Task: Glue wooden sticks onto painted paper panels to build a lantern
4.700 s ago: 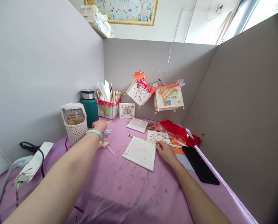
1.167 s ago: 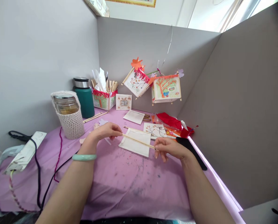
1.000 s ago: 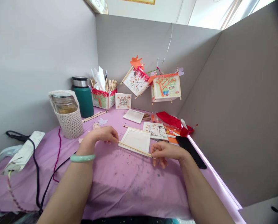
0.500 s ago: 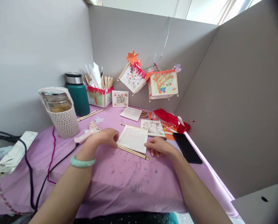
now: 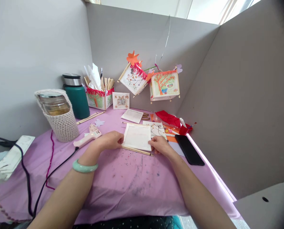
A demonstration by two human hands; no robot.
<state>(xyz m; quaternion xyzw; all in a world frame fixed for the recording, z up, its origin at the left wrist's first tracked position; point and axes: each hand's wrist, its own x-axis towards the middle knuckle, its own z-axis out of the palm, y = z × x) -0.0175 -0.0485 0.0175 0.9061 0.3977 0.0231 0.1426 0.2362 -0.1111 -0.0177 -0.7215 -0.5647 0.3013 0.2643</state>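
A small white canvas panel (image 5: 137,136), its framed back side up, lies between my two hands at the middle of the table. My left hand (image 5: 114,139) has its fingers curled on the panel's left edge. My right hand (image 5: 159,145) pinches the right edge near the lower corner. Thin wooden sticks (image 5: 138,151) run along the panel's near side, and another stick (image 5: 136,123) shows at its far side. Behind the right hand, a panel with painted branches (image 5: 159,128) is partly covered. A pale pink glue gun (image 5: 88,138) rests left of my left hand.
A jar in a knitted holder (image 5: 62,124), a green bottle (image 5: 77,101) and a stick-filled box (image 5: 98,98) stand left. Decorated lanterns (image 5: 165,84) hang at the back. A black phone (image 5: 189,149) lies right; the glue gun's black cord (image 5: 53,175) crosses the left side.
The white panel has turned a little and sits straighter, covering more of the painted panel. My right hand has closed onto its edge. The near sticks have shifted with it. The view has moved slightly.
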